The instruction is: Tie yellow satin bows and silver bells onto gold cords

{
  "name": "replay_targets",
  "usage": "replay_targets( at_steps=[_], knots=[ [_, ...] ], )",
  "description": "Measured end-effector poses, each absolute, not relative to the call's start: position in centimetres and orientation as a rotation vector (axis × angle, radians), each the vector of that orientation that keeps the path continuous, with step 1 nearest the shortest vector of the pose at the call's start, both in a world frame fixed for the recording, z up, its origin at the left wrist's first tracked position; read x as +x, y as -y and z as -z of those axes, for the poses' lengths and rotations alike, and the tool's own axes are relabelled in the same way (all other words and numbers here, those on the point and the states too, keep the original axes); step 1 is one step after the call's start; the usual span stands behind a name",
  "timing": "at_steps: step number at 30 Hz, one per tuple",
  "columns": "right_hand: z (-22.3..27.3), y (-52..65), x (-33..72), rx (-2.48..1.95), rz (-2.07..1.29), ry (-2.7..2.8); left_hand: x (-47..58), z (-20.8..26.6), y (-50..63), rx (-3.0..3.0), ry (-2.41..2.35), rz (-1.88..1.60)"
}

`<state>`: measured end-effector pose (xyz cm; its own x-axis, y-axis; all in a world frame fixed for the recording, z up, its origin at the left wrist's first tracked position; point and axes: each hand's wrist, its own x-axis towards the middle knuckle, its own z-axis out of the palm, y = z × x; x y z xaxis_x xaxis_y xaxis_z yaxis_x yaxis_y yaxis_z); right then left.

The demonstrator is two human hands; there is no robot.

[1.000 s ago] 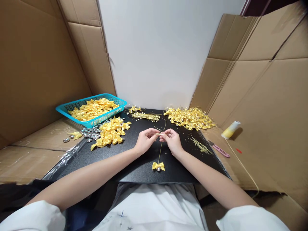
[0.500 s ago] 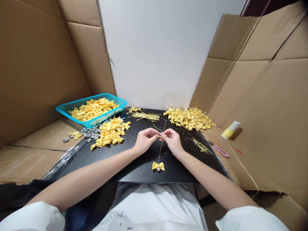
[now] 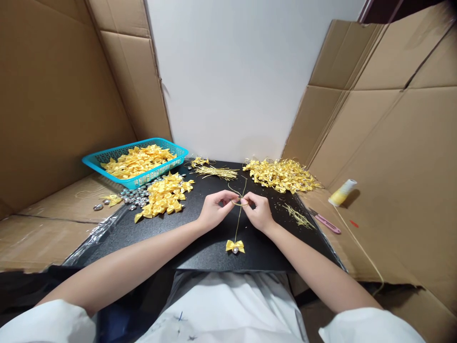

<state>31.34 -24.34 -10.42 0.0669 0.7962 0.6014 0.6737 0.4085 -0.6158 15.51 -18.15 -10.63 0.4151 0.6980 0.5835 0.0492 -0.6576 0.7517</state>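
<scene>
A thin gold cord (image 3: pixel 238 221) runs up from a yellow satin bow (image 3: pixel 235 246) with a silvery bead at its middle, lying near the table's front edge. Above the bow, my left hand (image 3: pixel 216 208) pinches the cord between thumb and forefinger. Facing it, my right hand (image 3: pixel 258 211) pinches the cord too, a small gap away. Between the fingertips the cord forms a small loop, and two loose ends stick out beyond the hands. Whether a knot sits in the loop is too small to tell.
On the left are a turquoise basket (image 3: pixel 134 183) of bows, loose bows (image 3: pixel 162 200) and silvery beads (image 3: pixel 134 196). Cut gold cords (image 3: pixel 217 172) and finished-looking bows (image 3: pixel 282 175) lie at the back. A pink cutter (image 3: pixel 327 224), cord scraps (image 3: pixel 298 216) and a thread spool (image 3: pixel 342 192) are right.
My fingertips have drawn slightly apart, the right hand shifting a little to the right. A loop of cord now shows between them. The bow has stayed in place.
</scene>
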Motion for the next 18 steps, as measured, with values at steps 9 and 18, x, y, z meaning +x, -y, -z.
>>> replay_targets(
  at_steps=[9, 18],
  knots=[
    [10.04, 24.32, 31.84, -1.330, -0.227, 1.700, 15.42, 10.55, 18.14, 2.076, -0.645, -1.233],
    [9.89, 24.04, 32.34, -1.311, -0.166, 1.845, 15.28, 10.46, 18.23, 2.201, -0.570, -1.231]
  ],
)
